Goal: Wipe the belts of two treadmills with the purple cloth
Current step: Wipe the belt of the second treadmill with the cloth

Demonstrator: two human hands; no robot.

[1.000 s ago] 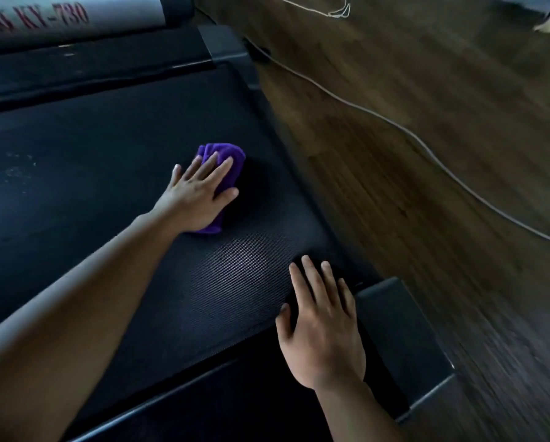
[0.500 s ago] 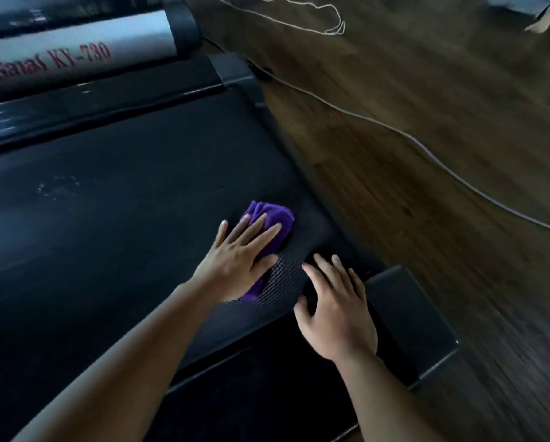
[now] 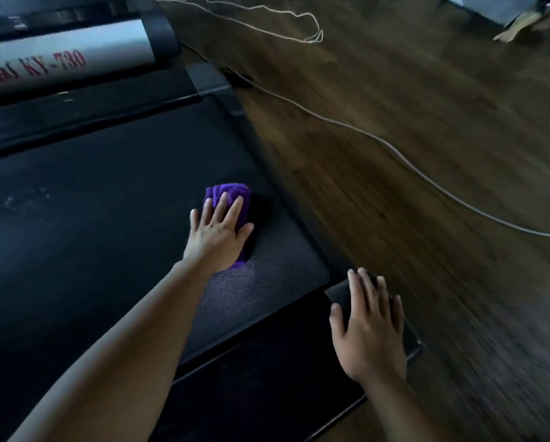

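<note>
Wiping seems partway: the left hand [image 3: 217, 240], fingers straight, presses the purple cloth [image 3: 232, 193] on a smudged belt [image 3: 107, 224], the right hand [image 3: 370, 333] braces flat-fingered, second treadmill unseen.

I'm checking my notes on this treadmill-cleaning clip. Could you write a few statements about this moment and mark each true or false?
1. The left hand presses the purple cloth flat on the belt. True.
2. The right hand holds a second cloth. False: it holds nothing and rests with straight fingers on the treadmill's black corner cover.
3. A pale cable runs across the wooden floor beside the treadmill. True.
4. The purple cloth lies on the wooden floor. False: it lies on the belt, near its right edge.
5. The red lettering on the pale bar ends in KY-730. True.
</note>
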